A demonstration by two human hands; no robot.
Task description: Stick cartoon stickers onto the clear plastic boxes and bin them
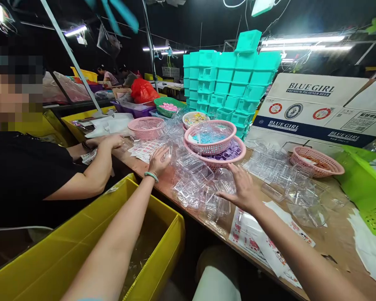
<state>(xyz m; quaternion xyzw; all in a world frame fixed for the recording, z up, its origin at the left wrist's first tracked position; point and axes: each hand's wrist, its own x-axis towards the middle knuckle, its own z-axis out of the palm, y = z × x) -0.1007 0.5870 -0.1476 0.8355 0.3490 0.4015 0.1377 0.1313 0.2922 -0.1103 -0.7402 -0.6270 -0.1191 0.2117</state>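
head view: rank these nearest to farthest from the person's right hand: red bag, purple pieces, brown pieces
1. Purple pieces: just beyond the right hand, in the lower stacked basket.
2. Brown pieces: off to the right, in a separate pink basket.
3. Red bag: far off at the left, in the background.

Left wrist (151,177): one bangle (155,177) is worn, pale green, ring-shaped, smooth-looking, with a slight shine. Both forearms are left bare, as are the left fingers (159,154) and the right fingers (234,172). A sliver of light blue (89,299) is seen at the left arm's lower end, possibly sleeve; mostly cut off. Pale, plain trousers (217,282) are worn, rounded at the knee, darkened there by shade.
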